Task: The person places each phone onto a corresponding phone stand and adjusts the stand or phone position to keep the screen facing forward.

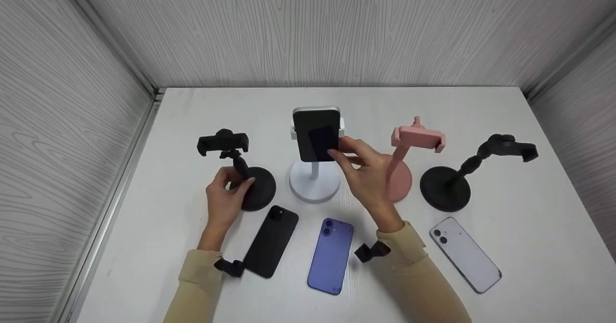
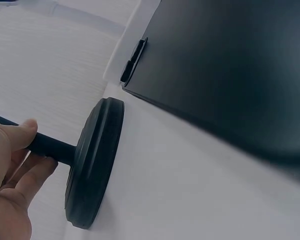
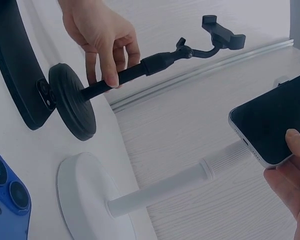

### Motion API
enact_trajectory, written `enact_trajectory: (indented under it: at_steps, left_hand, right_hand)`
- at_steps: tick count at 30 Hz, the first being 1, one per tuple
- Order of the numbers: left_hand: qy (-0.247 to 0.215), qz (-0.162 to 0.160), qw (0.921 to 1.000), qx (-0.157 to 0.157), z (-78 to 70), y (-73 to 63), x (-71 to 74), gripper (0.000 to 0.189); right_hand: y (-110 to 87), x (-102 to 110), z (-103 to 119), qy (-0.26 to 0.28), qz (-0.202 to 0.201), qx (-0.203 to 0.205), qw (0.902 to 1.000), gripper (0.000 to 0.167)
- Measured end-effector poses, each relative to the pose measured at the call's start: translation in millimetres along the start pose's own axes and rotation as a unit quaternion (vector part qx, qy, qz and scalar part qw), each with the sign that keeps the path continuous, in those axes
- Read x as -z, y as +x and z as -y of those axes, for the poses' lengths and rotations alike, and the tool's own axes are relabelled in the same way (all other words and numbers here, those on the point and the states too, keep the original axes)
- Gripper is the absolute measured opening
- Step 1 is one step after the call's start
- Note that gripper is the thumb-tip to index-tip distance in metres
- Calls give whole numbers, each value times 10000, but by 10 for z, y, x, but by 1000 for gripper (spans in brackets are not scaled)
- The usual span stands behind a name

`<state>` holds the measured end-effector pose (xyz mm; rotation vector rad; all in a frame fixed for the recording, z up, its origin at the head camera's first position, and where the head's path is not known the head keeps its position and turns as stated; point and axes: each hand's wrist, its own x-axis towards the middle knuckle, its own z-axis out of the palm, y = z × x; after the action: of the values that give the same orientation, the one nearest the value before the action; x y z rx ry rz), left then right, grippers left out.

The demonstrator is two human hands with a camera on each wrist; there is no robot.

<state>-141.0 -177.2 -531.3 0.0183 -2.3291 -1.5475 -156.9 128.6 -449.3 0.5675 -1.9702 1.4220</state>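
My left hand (image 1: 226, 195) pinches the post of a black phone stand (image 1: 262, 190), low down near its round base. In the left wrist view, thumb and fingers close round that post (image 2: 52, 147). My right hand (image 1: 364, 171) pinches the lower right edge of a phone (image 1: 315, 133) with a dark screen and silver rim. That phone sits upright in the clamp of a white phone stand (image 1: 314, 183). Its thumb lies on the screen in the right wrist view, with fingers behind. The white stand's post (image 3: 165, 192) rises beneath the phone.
A pink phone stand (image 1: 418, 137) and another black phone stand (image 1: 445, 188) stand to the right. Face down in front lie a black phone (image 1: 272, 242), a blue phone (image 1: 330, 256) and a white phone (image 1: 466, 254). Wood-patterned panels (image 1: 337, 29) enclose the white table (image 1: 144, 241).
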Motion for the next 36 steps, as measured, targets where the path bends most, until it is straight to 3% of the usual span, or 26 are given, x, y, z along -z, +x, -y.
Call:
enact_trajectory:
  at_steps: [16, 36]
  left_hand:
    - [90, 65, 9999, -15, 25, 126, -94, 26]
    - [103, 206, 9997, -57, 26, 197, -39, 25]
  right_hand:
    - [-4, -4, -2, 121, -54, 90, 9999, 21]
    - [-1, -11, -16, 53, -43, 66, 10000, 24]
